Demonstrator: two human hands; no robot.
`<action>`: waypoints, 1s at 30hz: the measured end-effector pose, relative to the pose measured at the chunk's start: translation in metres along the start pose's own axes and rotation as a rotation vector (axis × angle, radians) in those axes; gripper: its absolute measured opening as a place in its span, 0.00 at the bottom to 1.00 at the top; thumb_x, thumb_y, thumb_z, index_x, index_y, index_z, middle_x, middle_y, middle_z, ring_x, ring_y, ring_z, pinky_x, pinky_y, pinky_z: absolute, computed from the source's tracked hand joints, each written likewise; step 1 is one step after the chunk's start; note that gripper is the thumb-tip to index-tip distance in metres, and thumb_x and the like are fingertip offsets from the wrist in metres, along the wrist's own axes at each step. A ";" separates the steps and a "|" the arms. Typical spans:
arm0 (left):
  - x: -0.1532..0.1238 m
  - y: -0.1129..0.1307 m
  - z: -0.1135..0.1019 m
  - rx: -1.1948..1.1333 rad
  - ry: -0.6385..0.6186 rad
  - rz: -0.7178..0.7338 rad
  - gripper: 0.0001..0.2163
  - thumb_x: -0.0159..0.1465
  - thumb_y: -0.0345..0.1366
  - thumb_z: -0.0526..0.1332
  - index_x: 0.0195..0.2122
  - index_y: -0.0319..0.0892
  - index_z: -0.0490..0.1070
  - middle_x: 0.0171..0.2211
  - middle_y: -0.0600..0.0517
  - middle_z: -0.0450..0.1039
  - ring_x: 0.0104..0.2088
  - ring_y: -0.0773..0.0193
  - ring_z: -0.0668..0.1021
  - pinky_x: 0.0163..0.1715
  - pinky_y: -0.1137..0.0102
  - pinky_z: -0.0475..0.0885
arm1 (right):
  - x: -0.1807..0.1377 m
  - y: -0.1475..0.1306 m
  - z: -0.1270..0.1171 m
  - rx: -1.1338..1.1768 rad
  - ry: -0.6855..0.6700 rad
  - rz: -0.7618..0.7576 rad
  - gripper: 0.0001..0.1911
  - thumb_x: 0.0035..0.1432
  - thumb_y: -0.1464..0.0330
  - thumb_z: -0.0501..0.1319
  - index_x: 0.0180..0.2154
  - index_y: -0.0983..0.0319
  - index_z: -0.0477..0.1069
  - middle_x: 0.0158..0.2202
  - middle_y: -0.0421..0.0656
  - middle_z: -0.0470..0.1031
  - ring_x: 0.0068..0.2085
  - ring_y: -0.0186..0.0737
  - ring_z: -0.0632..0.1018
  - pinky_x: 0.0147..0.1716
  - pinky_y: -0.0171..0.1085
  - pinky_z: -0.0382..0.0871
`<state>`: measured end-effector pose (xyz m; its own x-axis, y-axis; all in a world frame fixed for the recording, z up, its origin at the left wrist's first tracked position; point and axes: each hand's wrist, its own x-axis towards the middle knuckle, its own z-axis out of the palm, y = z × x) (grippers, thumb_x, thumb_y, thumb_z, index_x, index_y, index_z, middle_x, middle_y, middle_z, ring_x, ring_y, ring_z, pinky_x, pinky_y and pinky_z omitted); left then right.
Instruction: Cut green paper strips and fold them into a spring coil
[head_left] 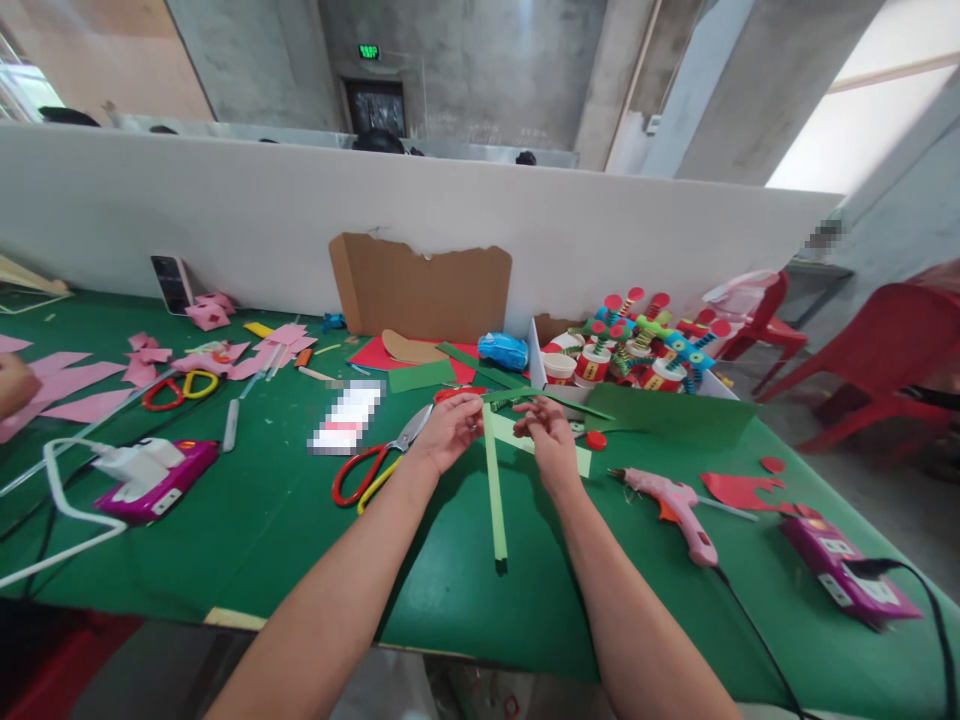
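Note:
My left hand (448,432) pinches two paper strips where they meet at its fingertips. The light green strip (495,490) hangs down toward me over the table. Its dark green partner (581,404) runs off to the right, with a short, folded-looking piece between my hands. My right hand (551,435) has its fingers curled at this dark strip and closed on it; the exact grip is partly hidden. Beside my left forearm lie large scissors (382,462) with red and yellow handles. Under my right hand is a flat light green paper piece (583,460).
A pink hot glue gun (671,508) and purple power strip (847,570) lie to the right. Behind stands a box (536,355) of paper-spring figures. Left are pink paper pieces (82,385), another power strip (161,480), and another person's hand (15,383).

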<state>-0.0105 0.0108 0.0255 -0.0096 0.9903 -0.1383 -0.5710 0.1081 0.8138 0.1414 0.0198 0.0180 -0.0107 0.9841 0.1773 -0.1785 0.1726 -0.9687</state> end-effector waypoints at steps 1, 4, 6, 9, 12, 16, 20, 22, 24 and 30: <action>0.001 -0.004 0.001 0.003 0.015 -0.014 0.15 0.42 0.37 0.72 0.27 0.39 0.70 0.21 0.57 0.68 0.21 0.74 0.70 0.24 0.76 0.68 | 0.000 0.003 0.001 0.036 -0.015 0.075 0.13 0.44 0.68 0.61 0.36 0.58 0.67 0.33 0.40 0.76 0.28 0.35 0.74 0.31 0.37 0.71; 0.003 -0.016 0.003 0.078 0.062 -0.028 0.15 0.41 0.38 0.72 0.27 0.38 0.70 0.20 0.57 0.68 0.20 0.73 0.70 0.23 0.75 0.68 | -0.001 0.010 0.006 0.161 -0.080 0.317 0.14 0.37 0.72 0.62 0.31 0.58 0.66 0.31 0.39 0.76 0.28 0.36 0.76 0.28 0.34 0.69; 0.003 -0.023 0.004 0.136 0.076 -0.008 0.16 0.40 0.39 0.72 0.26 0.38 0.71 0.20 0.56 0.69 0.20 0.72 0.70 0.24 0.73 0.69 | -0.003 0.011 0.008 0.216 -0.117 0.402 0.12 0.37 0.71 0.62 0.30 0.59 0.67 0.31 0.40 0.77 0.28 0.36 0.76 0.26 0.33 0.67; 0.003 -0.027 0.005 0.199 0.071 0.044 0.17 0.39 0.41 0.72 0.26 0.38 0.71 0.21 0.55 0.70 0.20 0.72 0.70 0.23 0.72 0.69 | -0.007 0.010 0.009 0.209 -0.105 0.418 0.13 0.39 0.67 0.65 0.31 0.60 0.69 0.30 0.40 0.76 0.29 0.36 0.76 0.27 0.33 0.67; 0.003 -0.028 0.005 0.242 0.070 0.070 0.17 0.40 0.42 0.71 0.26 0.38 0.71 0.21 0.55 0.70 0.20 0.71 0.70 0.23 0.72 0.69 | -0.009 0.013 0.010 0.168 -0.052 0.375 0.15 0.37 0.65 0.69 0.30 0.61 0.69 0.28 0.39 0.75 0.29 0.35 0.76 0.28 0.34 0.68; 0.003 -0.028 0.005 0.257 0.086 0.078 0.17 0.39 0.42 0.71 0.26 0.38 0.72 0.22 0.54 0.71 0.21 0.71 0.71 0.24 0.72 0.69 | -0.008 0.017 0.010 0.210 -0.044 0.335 0.17 0.34 0.65 0.71 0.29 0.61 0.70 0.26 0.37 0.74 0.27 0.33 0.74 0.30 0.35 0.69; 0.003 -0.028 0.007 0.261 0.096 0.068 0.17 0.38 0.42 0.72 0.25 0.38 0.72 0.21 0.54 0.71 0.21 0.71 0.71 0.23 0.74 0.67 | -0.008 0.016 0.010 0.233 -0.045 0.336 0.17 0.35 0.63 0.71 0.29 0.61 0.70 0.26 0.37 0.74 0.26 0.33 0.74 0.31 0.35 0.70; 0.002 -0.028 0.007 0.287 0.090 0.073 0.16 0.39 0.42 0.71 0.25 0.38 0.72 0.21 0.54 0.71 0.20 0.72 0.70 0.22 0.74 0.66 | -0.007 0.015 0.010 0.194 -0.014 0.336 0.16 0.37 0.61 0.70 0.28 0.61 0.70 0.25 0.38 0.75 0.26 0.33 0.74 0.29 0.35 0.69; 0.002 -0.027 0.007 0.330 0.078 0.085 0.16 0.40 0.43 0.71 0.25 0.38 0.72 0.21 0.55 0.70 0.19 0.73 0.68 0.21 0.75 0.65 | -0.007 0.015 0.010 0.150 0.020 0.323 0.16 0.37 0.61 0.70 0.27 0.62 0.70 0.24 0.38 0.74 0.25 0.33 0.73 0.27 0.34 0.67; 0.001 -0.023 0.005 0.417 0.050 0.121 0.16 0.42 0.44 0.69 0.27 0.38 0.73 0.21 0.55 0.70 0.21 0.71 0.69 0.22 0.74 0.66 | -0.006 0.015 0.009 0.041 0.037 0.292 0.13 0.38 0.61 0.67 0.25 0.61 0.70 0.21 0.38 0.74 0.24 0.35 0.72 0.25 0.35 0.65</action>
<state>0.0068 0.0100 0.0099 -0.1013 0.9938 -0.0464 -0.1828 0.0273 0.9828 0.1296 0.0165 0.0045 -0.0319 0.9928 -0.1151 -0.2127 -0.1192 -0.9698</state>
